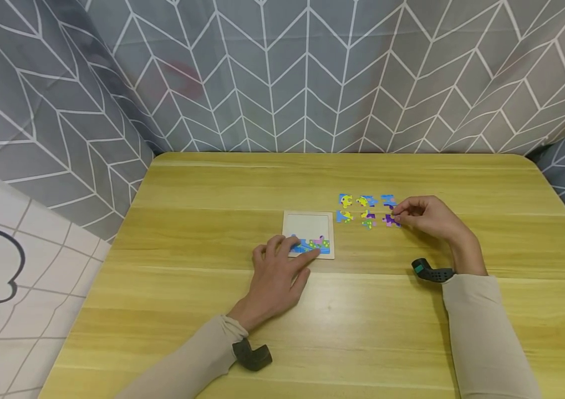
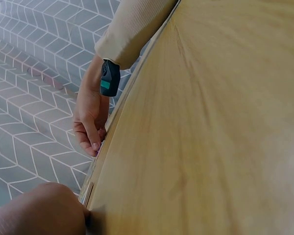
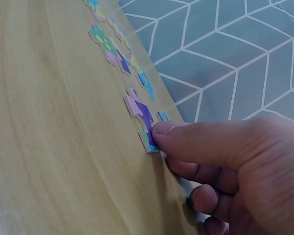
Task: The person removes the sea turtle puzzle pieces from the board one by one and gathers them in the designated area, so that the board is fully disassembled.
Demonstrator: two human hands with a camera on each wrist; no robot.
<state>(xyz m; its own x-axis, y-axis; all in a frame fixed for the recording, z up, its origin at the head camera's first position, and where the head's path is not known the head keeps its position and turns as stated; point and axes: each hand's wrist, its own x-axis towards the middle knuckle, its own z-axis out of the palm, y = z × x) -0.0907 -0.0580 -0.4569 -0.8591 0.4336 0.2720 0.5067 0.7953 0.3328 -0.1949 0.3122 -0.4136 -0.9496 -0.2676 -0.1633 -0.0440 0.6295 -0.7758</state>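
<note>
A square puzzle tray with a pale wooden border lies on the table, its bottom strip filled with joined blue, green and pink pieces. My left hand rests on the tray's lower left, fingers spread, index fingertip on the joined pieces. To the right, my right hand pinches the edge of a purple jigsaw piece between thumb and index finger. The thumb lies on the purple piece's end in the right wrist view. That piece is low over the tabletop, at the right end of the loose pieces.
Several loose jigsaw pieces in yellow, blue and green lie in two rows right of the tray. The wooden table reaches back to a grey curtain with white chevron lines. Each wrist bears a dark camera mount.
</note>
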